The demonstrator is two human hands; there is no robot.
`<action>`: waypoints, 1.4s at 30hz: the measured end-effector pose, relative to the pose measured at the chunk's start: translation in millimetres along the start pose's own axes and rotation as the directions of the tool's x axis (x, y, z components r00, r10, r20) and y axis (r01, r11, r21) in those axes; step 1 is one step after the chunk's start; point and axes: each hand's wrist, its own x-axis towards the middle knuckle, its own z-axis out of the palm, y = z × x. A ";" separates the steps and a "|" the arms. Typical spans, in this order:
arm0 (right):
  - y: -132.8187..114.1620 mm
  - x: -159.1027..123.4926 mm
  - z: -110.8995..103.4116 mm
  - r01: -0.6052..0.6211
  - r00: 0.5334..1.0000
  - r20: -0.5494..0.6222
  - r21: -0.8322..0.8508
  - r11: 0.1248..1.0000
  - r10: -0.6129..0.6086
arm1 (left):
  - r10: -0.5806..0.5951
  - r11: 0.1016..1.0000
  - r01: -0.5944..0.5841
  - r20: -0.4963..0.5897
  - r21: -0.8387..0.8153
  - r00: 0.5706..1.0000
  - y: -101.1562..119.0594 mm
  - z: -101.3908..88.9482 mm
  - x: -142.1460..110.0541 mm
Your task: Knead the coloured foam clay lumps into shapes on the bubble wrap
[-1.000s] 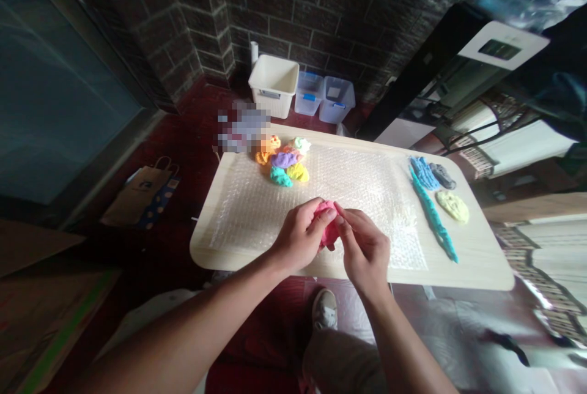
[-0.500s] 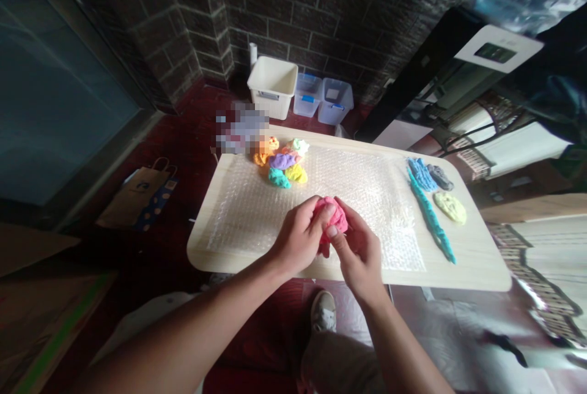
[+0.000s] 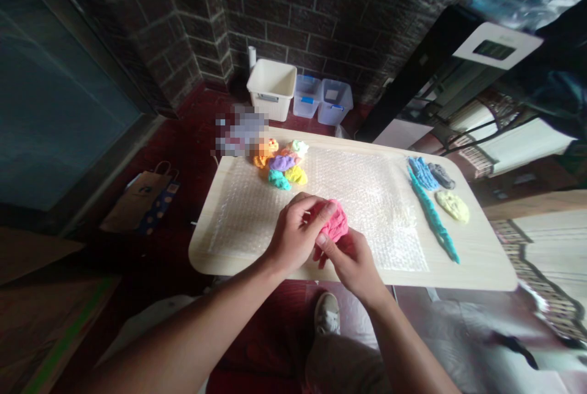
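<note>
A pink lump of clay (image 3: 336, 223) is squeezed between both my hands above the near edge of a low wooden table (image 3: 477, 259). My left hand (image 3: 295, 234) wraps it from the left, fingers curled over its top. My right hand (image 3: 352, 262) cups it from below and the right, thumb pressed on its front. A sheet of bubble wrap (image 3: 367, 192) covers the table under my hands.
A heap of coloured clay lumps (image 3: 283, 164) lies at the table's far left. At the right lie a long teal clay strip (image 3: 433, 218), a blue piece (image 3: 422, 172), a grey piece (image 3: 442, 175) and a yellow-green disc (image 3: 452, 205). White and clear bins (image 3: 272, 87) stand by the brick wall. A paper bag (image 3: 142, 195) sits on the floor.
My right hand has slid down under the pink clay. My left hand's fingers have closed further over its top, and the lump now looks more compact.
</note>
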 end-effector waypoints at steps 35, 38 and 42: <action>6.2 6.5 -19.4 0.190 0.953 -0.195 -0.213 0.958 -0.232 | -0.051 0.999 0.049 0.123 0.022 0.991 -3.2 -16.7 -0.3; 2.3 5.8 -17.4 0.115 0.980 -0.148 -0.120 0.986 -0.132 | -0.049 0.999 0.046 0.177 0.020 0.983 -0.2 -16.6 -1.5; 0.6 3.4 -18.1 0.098 0.984 -0.137 -0.137 0.986 -0.117 | -0.041 0.999 0.038 0.225 0.019 0.974 2.8 -14.0 -3.1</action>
